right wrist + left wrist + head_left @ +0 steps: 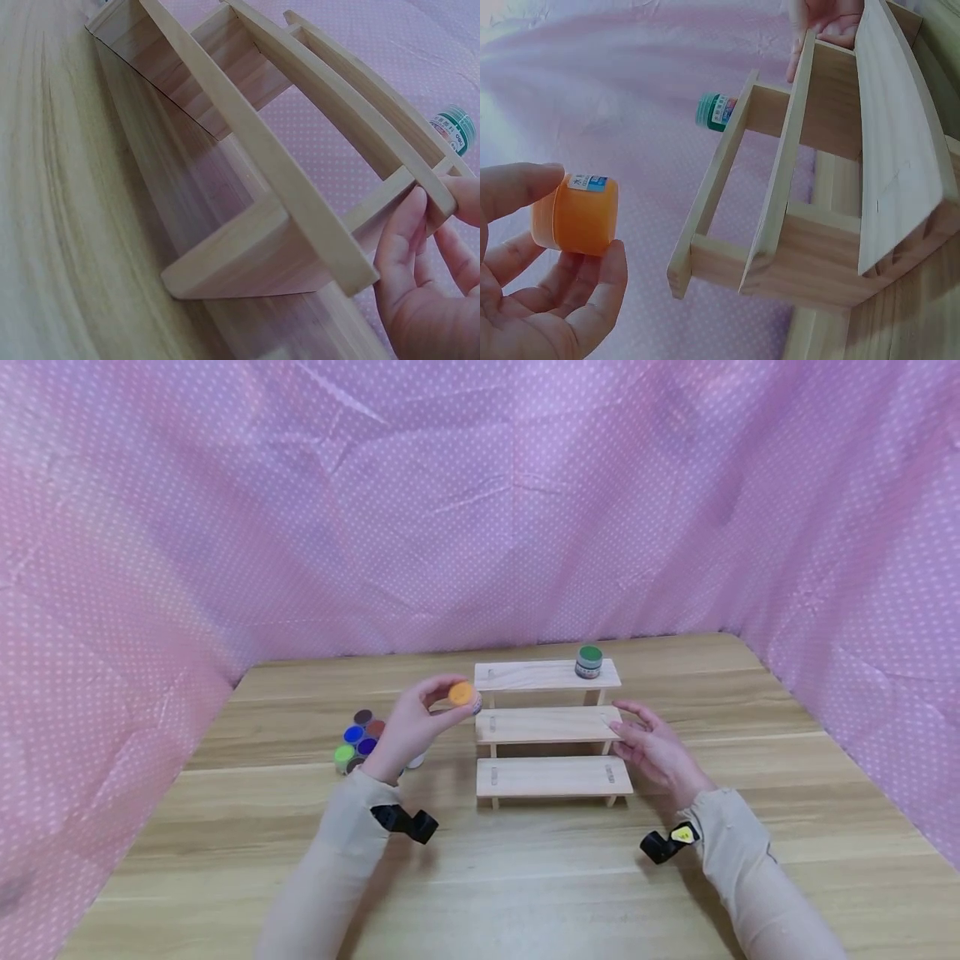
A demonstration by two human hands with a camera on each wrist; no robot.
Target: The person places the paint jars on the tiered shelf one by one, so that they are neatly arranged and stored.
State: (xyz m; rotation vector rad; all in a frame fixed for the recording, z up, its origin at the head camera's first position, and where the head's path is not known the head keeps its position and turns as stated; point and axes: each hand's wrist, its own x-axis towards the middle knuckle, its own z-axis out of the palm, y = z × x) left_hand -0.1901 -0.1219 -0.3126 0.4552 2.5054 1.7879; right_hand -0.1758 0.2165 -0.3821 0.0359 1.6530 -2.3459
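Orange paint jar [461, 694]: held above the tabletop [480, 893], near the left edge of the three-tier wooden rack [551, 727] and apart from it. The left hand [414, 722] reaches forward, grasping the jar between thumb and fingers. The right hand [656, 747] approaches from the opposite side, its fingers pinching the middle tier's right end. The green paint jar [588, 662] stands near the top tier's right end; bare board extends leftward of it. The left hand and wrist partly hide the clustered jars [353, 735]; their number is uncertain, and label print is illegible.
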